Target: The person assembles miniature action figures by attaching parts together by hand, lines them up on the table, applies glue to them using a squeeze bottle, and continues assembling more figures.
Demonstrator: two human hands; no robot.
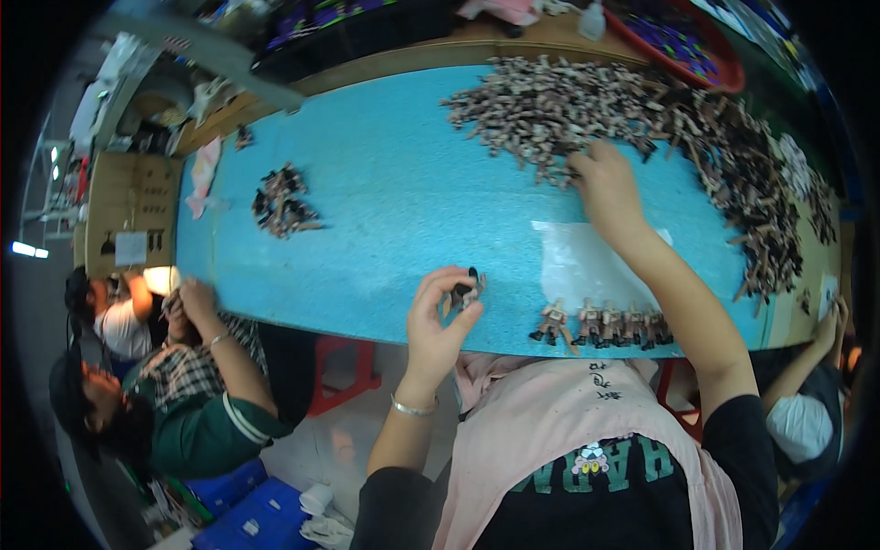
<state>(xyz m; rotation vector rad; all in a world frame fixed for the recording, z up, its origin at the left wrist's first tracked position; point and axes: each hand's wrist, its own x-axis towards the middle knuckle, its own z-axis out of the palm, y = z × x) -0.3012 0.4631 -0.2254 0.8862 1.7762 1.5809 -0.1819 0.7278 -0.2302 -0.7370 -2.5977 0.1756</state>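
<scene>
**Left hand pinches toy figure at near table edge; right hand in far pile**

Nearest the camera: pink apron (550, 431) over a dark shirt, both forearms rising from the lower edge.

Left hand (438, 319): fingers curled, thumb and fingertips clamped on a small toy figure (466, 291), dark and tan, held just over the near edge of the blue table (394, 202). Figure sits at the fingertips, sticking out to the right of the thumb; detail too small to tell. Wrist bent up, silver bracelet (413, 407) on it.

Right hand (607, 188): arm stretched out across the table, palm down, fingers buried in the edge of the big pile of figure parts (587, 105). Whether they are closed on anything cannot be told; fingertips hidden in the parts.

Pile runs along the far edge and curves down the right edge, tan and dark pieces. Row of assembled figures (605, 325) stands at the near edge, between the two arms, just right of the left hand. Clear plastic sheet (573, 261) lies beyond the row. Smaller heap of parts (282, 202) toward the left end of the table. Red basket (683, 41) past the far right corner. Another person in a plaid shirt (197, 371) sits at the left end.
</scene>
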